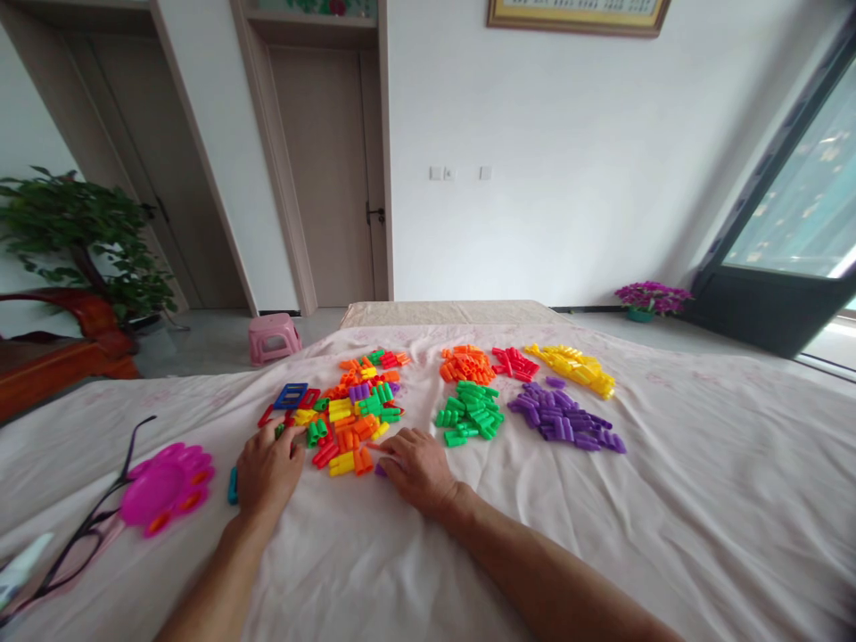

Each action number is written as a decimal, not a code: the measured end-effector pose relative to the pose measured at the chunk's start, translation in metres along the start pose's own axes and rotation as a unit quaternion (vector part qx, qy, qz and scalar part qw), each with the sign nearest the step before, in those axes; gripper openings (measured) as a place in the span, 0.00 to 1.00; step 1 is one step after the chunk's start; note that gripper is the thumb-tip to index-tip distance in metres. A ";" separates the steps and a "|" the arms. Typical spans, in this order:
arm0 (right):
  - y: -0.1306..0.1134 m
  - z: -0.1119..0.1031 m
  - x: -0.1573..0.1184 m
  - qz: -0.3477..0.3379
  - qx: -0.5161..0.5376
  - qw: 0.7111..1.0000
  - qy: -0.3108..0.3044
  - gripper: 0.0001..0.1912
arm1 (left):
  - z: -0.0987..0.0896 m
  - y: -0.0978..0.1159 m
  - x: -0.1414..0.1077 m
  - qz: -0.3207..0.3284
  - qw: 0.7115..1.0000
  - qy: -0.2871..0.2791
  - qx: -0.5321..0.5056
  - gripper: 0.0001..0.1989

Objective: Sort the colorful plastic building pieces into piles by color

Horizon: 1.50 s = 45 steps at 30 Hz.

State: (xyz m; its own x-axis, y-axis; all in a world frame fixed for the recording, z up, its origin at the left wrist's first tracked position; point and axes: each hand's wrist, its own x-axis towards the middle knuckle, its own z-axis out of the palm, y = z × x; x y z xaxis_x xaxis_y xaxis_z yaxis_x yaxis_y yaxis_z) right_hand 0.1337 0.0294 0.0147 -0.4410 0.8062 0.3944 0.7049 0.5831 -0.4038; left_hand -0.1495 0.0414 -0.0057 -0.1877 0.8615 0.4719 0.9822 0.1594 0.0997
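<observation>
A mixed heap of plastic building blocks point(351, 417) in orange, green, yellow, red and purple lies between my hands. My left hand point(269, 468) rests at the heap's left edge, fingers loosely apart and fingertips touching small green and red blocks. At the heap's right side, my right hand point(418, 471) has its fingers closed, with a purple block point(381, 470) showing at the thumb tip. Single-colour piles lie beyond it: orange blocks point(466, 365), red blocks point(514, 363), yellow blocks point(575, 369), green blocks point(471, 413) and purple blocks point(565, 417).
Blue frame-shaped pieces point(291, 396) lie beyond my left hand, and a teal piece point(233, 486) beside it. A pink flower-shaped tray point(160, 486) and eyeglasses point(86, 535) are at left. The tablecloth point(702, 499) is wrinkled. A pink stool point(275, 339) stands behind.
</observation>
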 end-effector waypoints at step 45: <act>0.002 -0.023 0.007 -0.051 -0.096 0.993 -0.049 0.09 | 0.005 -0.004 0.000 -0.008 1.000 -0.018 0.009 0.18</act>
State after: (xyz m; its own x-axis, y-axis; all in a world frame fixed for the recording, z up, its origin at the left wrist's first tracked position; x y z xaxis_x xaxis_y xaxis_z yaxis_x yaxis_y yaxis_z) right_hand 0.1446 0.0336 0.0353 -0.5606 0.7558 0.3384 0.7427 0.6397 -0.1983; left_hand -0.1532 0.0431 -0.0109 -0.2041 0.8752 0.4386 0.9789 0.1825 0.0915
